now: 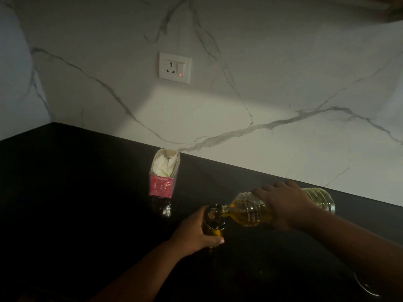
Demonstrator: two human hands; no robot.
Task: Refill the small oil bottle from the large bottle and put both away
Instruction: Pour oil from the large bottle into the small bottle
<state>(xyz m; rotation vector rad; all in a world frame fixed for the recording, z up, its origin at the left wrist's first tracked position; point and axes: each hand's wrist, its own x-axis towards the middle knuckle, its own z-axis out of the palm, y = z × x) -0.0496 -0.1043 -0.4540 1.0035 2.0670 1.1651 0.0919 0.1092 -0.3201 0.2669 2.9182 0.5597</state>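
Note:
The small oil bottle [214, 223] stands upright on the black counter [76, 192], dark glass with its wide mouth uncovered. My left hand [194, 233] wraps around its left side and base. The large clear plastic bottle [250, 211], holding yellow oil, lies tipped almost flat, its neck resting over the small bottle's mouth. My right hand [283, 203] grips the large bottle across its middle from above. Oil fills the large bottle's neck end; the stream itself is too dim to make out.
An opened red carton [163, 177] with white contents stands behind and left of the bottles. A marble backsplash with a socket plate [175, 68] rises behind the counter. A shiny curved object [366, 286] shows at the lower right edge.

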